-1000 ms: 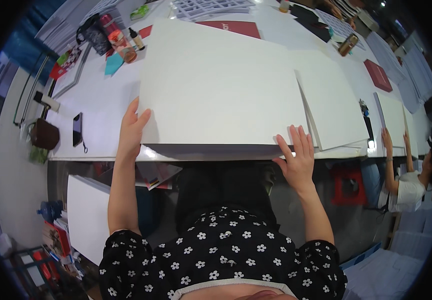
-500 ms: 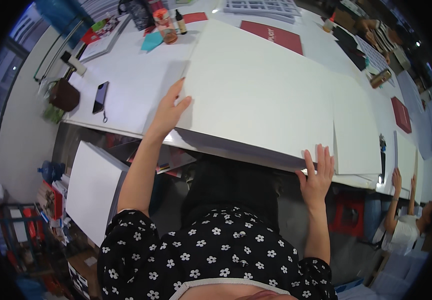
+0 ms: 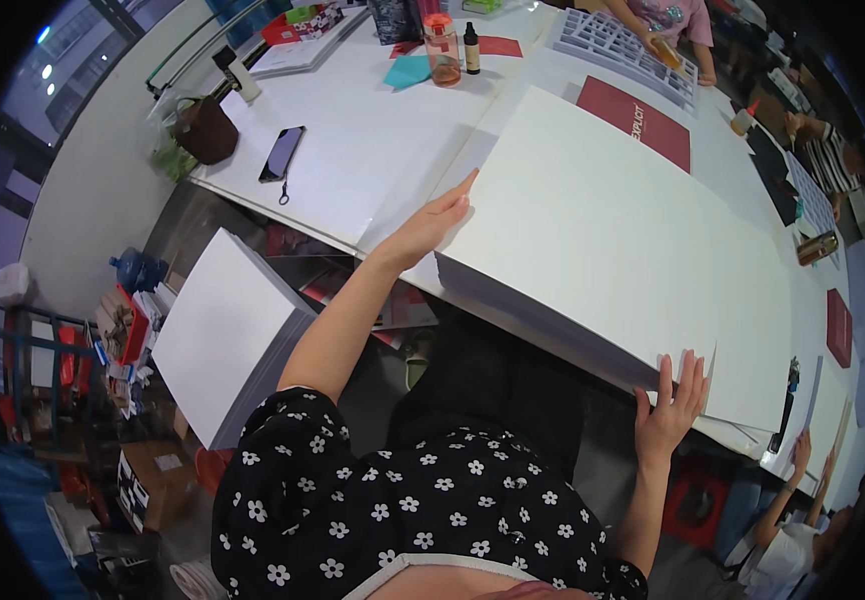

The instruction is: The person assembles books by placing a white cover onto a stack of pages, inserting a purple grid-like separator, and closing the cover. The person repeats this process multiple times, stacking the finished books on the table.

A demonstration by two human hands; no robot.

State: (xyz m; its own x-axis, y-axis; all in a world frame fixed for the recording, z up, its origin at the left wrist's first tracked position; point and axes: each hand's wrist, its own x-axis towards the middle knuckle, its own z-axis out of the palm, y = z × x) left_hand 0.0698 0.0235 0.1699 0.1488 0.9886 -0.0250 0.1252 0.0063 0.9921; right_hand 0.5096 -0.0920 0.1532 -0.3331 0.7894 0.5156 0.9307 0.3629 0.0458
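A thick stack of large white sheets (image 3: 603, 230) lies on the white table in front of me, its front side facing my body. My left hand (image 3: 435, 228) rests along the stack's left edge, fingers straight and close together, thumb at the corner. At the front right corner, my right hand (image 3: 669, 412) has its fingers spread, with the tips on the top edge and the palm against the front side. Neither hand is closed around anything. More white sheets (image 3: 753, 390) lie against the stack's right end, partly overlapped by it.
A phone (image 3: 282, 153), a brown container (image 3: 205, 131), an orange bottle (image 3: 442, 50) and a dropper bottle (image 3: 472, 49) stand or lie to the left. Behind the stack is a dark red board (image 3: 638, 122). Another white stack (image 3: 228, 335) sits lower left. Co-workers are at the far and right sides.
My view has swung left, so the table and stack appear farther right. Both hands stay on the stack's edges. A co-worker in a pink top has come into view at the far side.
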